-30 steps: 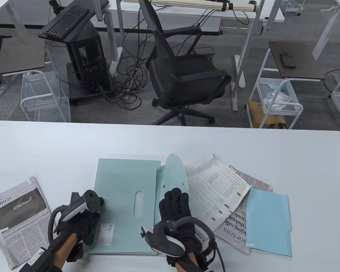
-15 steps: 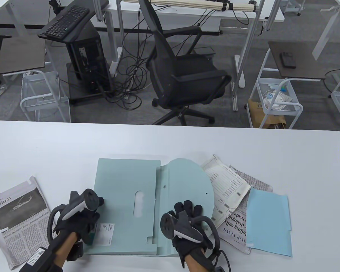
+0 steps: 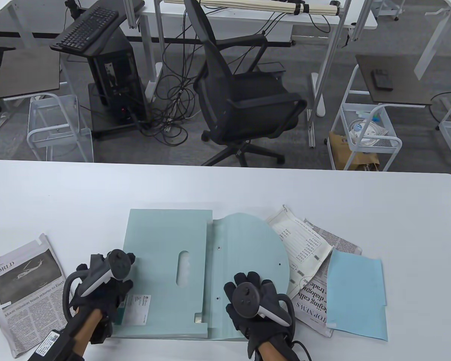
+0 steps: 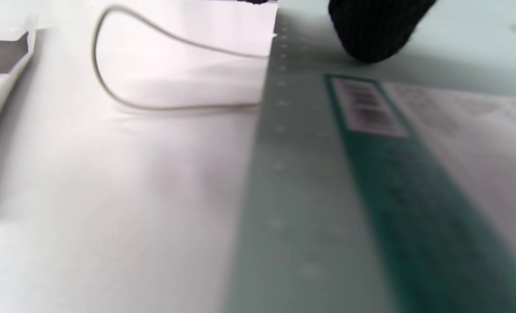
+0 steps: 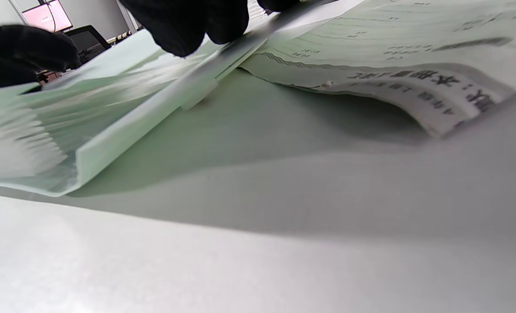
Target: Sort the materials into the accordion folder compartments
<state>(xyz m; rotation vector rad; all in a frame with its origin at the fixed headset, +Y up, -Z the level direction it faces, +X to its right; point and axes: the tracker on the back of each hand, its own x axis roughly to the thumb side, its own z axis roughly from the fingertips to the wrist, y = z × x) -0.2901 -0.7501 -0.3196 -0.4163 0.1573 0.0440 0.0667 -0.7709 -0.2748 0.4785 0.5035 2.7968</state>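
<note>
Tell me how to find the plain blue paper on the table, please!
Start at the big pale green folder in the middle of the white table and look right, past its round flap. There a pile of papers lies, and the blue sheet sits on top at the far right. It is the only one with no printing; the newspaper under it has words.

My left hand (image 3: 101,289) lies palm down, fingers (image 4: 373,30) pressing flat; my right hand (image 3: 257,301) lies palm down too, fingers spread
</note>
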